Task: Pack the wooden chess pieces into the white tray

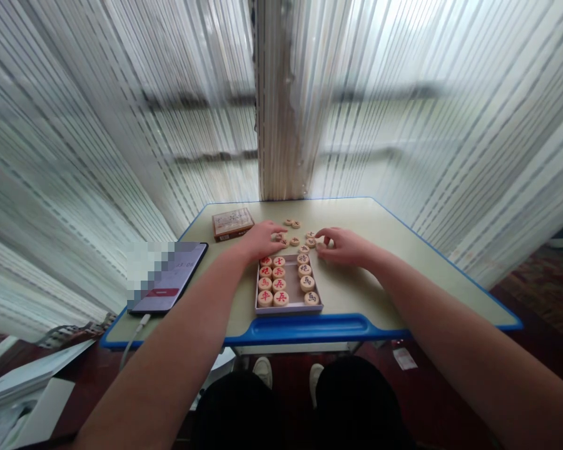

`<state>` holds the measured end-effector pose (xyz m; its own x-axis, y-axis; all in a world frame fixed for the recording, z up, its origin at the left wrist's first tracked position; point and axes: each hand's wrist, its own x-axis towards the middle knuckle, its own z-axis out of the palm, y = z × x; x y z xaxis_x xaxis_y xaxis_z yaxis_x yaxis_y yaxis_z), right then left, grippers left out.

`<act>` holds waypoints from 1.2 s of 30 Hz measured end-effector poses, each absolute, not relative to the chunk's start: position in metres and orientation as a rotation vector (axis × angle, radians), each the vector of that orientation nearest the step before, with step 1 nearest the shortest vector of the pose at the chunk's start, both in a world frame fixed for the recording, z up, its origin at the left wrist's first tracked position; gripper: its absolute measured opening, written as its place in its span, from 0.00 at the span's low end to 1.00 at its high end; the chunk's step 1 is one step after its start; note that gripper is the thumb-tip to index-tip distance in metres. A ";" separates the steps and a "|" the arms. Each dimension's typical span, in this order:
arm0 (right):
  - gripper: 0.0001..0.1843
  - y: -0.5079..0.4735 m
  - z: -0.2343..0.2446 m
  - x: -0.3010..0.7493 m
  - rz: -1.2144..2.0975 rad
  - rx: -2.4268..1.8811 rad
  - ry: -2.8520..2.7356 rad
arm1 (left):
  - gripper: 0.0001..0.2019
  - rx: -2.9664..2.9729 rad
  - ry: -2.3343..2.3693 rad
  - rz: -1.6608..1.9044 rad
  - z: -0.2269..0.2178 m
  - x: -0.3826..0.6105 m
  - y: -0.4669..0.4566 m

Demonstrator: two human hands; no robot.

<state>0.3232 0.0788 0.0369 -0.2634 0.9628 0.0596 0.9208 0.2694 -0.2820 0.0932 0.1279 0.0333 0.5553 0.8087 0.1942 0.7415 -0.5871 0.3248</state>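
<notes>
My left hand (261,240) reaches in from the left, thumb and fingers apart around a few loose Chinese chess pieces (284,242). On the right, my right hand (341,246) rests by the loose pieces, its fingers curved with a gap to the thumb; its fingertips are beside a chess piece (310,242). Between my forearms lies a shallow box tray (289,309). Two columns of red-marked pieces (279,284) fill its left side, and one column of dark-marked pieces (307,284) runs down its right. Several more pieces (294,241) lie scattered beyond the tray.
A brown printed box (233,224) sits at the back left of the blue-edged table (356,294). A tablet or phone (176,278) with a white cable (134,337) lies at the left edge. Striped curtains (169,125) hang behind the table.
</notes>
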 end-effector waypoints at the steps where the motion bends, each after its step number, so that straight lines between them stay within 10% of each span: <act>1: 0.25 0.078 0.038 0.325 0.310 -1.760 -2.309 | 0.21 2.578 1.309 0.476 0.033 0.093 0.128; 36: 0.15 0.082 0.036 0.329 0.233 -1.706 -2.288 | 0.18 2.508 1.391 0.581 0.037 0.090 0.126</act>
